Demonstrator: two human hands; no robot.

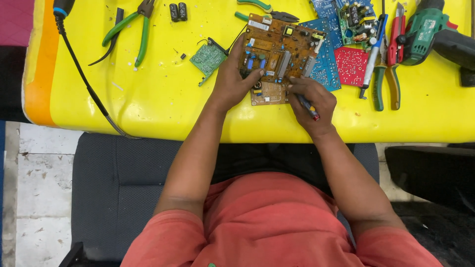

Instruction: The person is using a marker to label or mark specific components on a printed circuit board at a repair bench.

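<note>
While the left hand presses spread fingers on the brown circuit board lying on the yellow table, the right hand pinches a small screwdriver. Board appears light, stiff, fragile; edges are best gripped.

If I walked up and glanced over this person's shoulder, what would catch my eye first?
Probably the bright yellow table, littered with tools. At its middle lies a brown circuit board: the left hand steadies it while the right hand works at its lower edge with a small dark tool. Green-handled pliers lie upper left, a green drill far right.
</note>
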